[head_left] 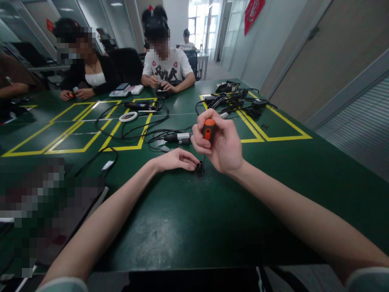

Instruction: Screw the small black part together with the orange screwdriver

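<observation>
My right hand (pixel 220 142) is wrapped round the orange and dark grey handle of a screwdriver (pixel 209 129). Its thin shaft points down toward a small black round part (pixel 199 169) on the green table; I cannot tell whether the tip touches it. With fingertips closed at the part's left side, my left hand (pixel 176 159) steadies it from low on the table. The part has a wider disc-like base and an upright piece on top. Its finer details are too small to make out.
Behind my hands lie a cable with a white and black adapter (pixel 182 138), a white tape roll (pixel 128 117) and a heap of black cables (pixel 240 99). Yellow tape rectangles mark the green table (pixel 158 227). Across it sit co-workers, one person (pixel 165 67) handling a small dark object.
</observation>
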`<control>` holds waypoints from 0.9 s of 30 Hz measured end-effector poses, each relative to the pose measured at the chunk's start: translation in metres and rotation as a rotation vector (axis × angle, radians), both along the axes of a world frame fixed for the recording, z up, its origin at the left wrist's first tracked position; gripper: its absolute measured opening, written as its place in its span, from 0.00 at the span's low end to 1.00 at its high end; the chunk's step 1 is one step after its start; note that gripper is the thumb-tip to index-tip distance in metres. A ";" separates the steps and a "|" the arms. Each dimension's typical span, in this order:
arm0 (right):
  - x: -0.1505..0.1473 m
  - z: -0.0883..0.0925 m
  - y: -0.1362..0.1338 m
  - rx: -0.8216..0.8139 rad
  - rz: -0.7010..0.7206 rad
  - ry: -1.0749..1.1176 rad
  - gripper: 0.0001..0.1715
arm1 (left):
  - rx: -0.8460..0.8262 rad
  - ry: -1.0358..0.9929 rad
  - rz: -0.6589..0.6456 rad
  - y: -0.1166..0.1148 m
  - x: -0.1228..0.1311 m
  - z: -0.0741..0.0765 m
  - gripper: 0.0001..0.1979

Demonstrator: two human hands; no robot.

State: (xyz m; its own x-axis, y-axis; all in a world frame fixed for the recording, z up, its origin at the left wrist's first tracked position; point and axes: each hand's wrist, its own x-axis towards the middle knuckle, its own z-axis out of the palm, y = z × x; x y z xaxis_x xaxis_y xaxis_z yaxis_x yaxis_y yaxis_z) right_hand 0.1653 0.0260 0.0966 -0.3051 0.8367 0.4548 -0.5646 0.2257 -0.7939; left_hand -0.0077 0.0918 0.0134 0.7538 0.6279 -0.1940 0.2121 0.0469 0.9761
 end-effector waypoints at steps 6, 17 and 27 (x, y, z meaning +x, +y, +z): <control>0.001 0.002 -0.002 -0.057 0.073 0.014 0.21 | -0.056 -0.016 0.061 -0.005 0.004 0.003 0.22; 0.006 0.008 -0.001 -0.084 0.277 -0.105 0.31 | 0.137 0.026 0.075 -0.010 0.010 -0.003 0.15; 0.011 0.008 0.010 -0.085 0.268 -0.072 0.29 | 0.124 0.033 0.030 -0.011 0.007 -0.003 0.20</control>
State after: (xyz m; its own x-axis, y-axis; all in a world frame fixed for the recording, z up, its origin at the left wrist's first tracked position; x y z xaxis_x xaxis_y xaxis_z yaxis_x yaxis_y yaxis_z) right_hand 0.1760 0.0359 0.1043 -0.5493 0.7559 0.3562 -0.5369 0.0073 -0.8436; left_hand -0.0011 0.0808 0.0108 0.7287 0.6708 -0.1381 0.2448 -0.0668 0.9673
